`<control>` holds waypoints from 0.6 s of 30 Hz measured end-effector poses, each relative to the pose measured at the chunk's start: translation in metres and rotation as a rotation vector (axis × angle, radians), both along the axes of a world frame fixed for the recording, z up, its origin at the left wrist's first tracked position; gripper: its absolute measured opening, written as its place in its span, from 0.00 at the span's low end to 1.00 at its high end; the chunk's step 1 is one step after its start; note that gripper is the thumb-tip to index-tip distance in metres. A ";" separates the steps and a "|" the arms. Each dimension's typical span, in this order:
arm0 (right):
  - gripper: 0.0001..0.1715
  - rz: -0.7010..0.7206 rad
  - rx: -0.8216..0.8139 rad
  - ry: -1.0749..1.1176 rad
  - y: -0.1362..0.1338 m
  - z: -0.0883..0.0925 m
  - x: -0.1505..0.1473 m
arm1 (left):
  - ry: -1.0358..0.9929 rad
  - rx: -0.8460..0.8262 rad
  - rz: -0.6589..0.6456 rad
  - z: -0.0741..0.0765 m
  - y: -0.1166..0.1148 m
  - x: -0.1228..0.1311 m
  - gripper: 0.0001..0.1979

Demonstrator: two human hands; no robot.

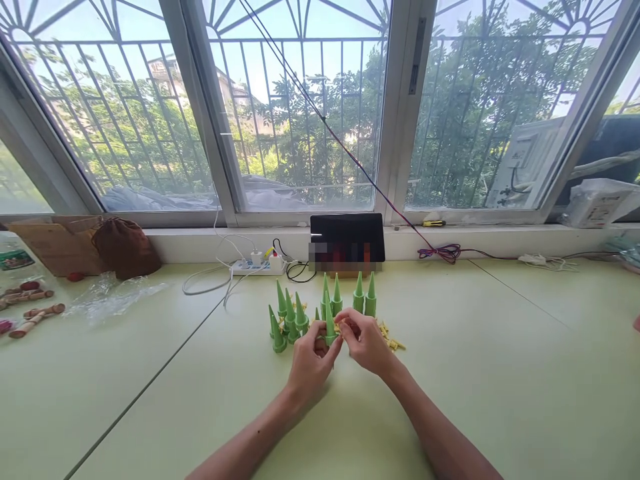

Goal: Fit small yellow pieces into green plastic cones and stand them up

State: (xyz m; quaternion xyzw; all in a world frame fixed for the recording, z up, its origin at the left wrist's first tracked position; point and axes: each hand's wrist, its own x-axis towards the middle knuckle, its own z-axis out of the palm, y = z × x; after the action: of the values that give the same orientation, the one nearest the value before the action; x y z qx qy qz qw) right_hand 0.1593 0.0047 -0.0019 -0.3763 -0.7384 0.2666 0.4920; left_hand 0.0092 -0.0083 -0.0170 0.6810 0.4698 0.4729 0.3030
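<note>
My left hand (313, 353) is closed around a green plastic watering spike (329, 321), held upright with its pointed end up. Against the spike's right side, my right hand (364, 339) has its thumb and fingers pinched together; whatever lies between them is too small and covered to make out. Several more green spikes (291, 319) stand point-up on the table to the left of my hands. Behind my hands are other upright spikes (364, 299). Small yellow plastic pieces (393, 341) lie scattered beside my right hand, and some show among the spikes.
A dark-screened tablet (347, 241) leans by the windowsill, with a white power strip (257, 267) and cables to its left. A brown pouch (123, 247), clear plastic wrap (107, 297) and wooden pieces (37, 317) lie at the left. Coiled wires (440, 252) sit back right.
</note>
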 end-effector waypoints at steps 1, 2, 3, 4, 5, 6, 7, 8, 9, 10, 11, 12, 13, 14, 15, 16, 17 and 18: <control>0.08 0.005 -0.004 0.005 0.000 0.000 0.000 | 0.006 0.008 0.003 0.000 0.000 0.000 0.14; 0.08 0.009 -0.007 0.011 0.000 0.001 0.000 | 0.013 0.016 0.007 0.000 0.000 0.000 0.14; 0.08 0.010 -0.008 0.017 0.000 0.001 0.000 | 0.019 0.024 0.010 0.001 0.000 0.000 0.14; 0.08 0.010 -0.007 0.022 0.000 0.001 0.000 | 0.026 0.030 0.013 0.001 0.000 0.000 0.13; 0.08 0.007 -0.007 0.025 0.000 0.001 0.000 | 0.031 0.035 0.014 0.001 0.000 0.000 0.13; 0.09 0.005 -0.006 0.027 0.000 0.001 -0.001 | 0.034 0.038 0.016 0.001 0.000 0.000 0.13; 0.09 0.002 -0.007 0.029 0.000 0.001 -0.001 | 0.035 0.040 0.017 0.001 -0.001 0.000 0.13; 0.09 0.000 -0.009 0.032 0.001 0.001 -0.001 | 0.034 0.041 0.017 0.001 -0.001 0.000 0.13; 0.09 0.000 -0.012 0.036 0.001 0.001 -0.001 | 0.032 0.041 0.018 0.000 -0.001 0.000 0.13; 0.09 0.001 -0.014 0.039 0.001 0.001 -0.001 | 0.032 0.041 0.020 0.000 -0.001 0.000 0.13; 0.09 0.001 -0.016 0.041 0.001 0.001 -0.001 | 0.033 0.042 0.023 -0.001 0.000 0.000 0.13; 0.09 0.001 -0.019 0.041 0.001 0.001 -0.001 | 0.037 0.044 0.023 -0.001 0.000 0.000 0.13; 0.09 -0.002 -0.022 0.038 0.001 0.001 -0.002 | 0.042 0.044 0.022 -0.001 0.000 0.000 0.13; 0.09 -0.007 -0.024 0.035 0.001 0.001 -0.002 | 0.049 0.044 0.020 -0.002 0.000 0.000 0.13; 0.10 -0.015 -0.025 0.032 0.001 0.001 -0.002 | 0.056 0.045 0.017 -0.002 0.000 0.000 0.13; 0.10 -0.025 -0.026 0.028 0.001 0.001 -0.002 | 0.062 0.046 0.014 -0.002 0.000 -0.001 0.14; 0.11 -0.035 -0.025 0.024 0.001 0.001 -0.003 | 0.068 0.048 0.014 -0.001 0.000 -0.001 0.14; 0.11 -0.044 -0.023 0.020 0.001 0.001 -0.003 | 0.074 0.051 0.017 -0.001 -0.001 0.000 0.14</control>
State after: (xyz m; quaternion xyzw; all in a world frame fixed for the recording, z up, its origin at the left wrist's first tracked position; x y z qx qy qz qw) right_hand 0.1564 0.0055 -0.0010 -0.3953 -0.7219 0.2680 0.5007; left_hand 0.0088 -0.0091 -0.0177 0.7014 0.4744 0.4619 0.2639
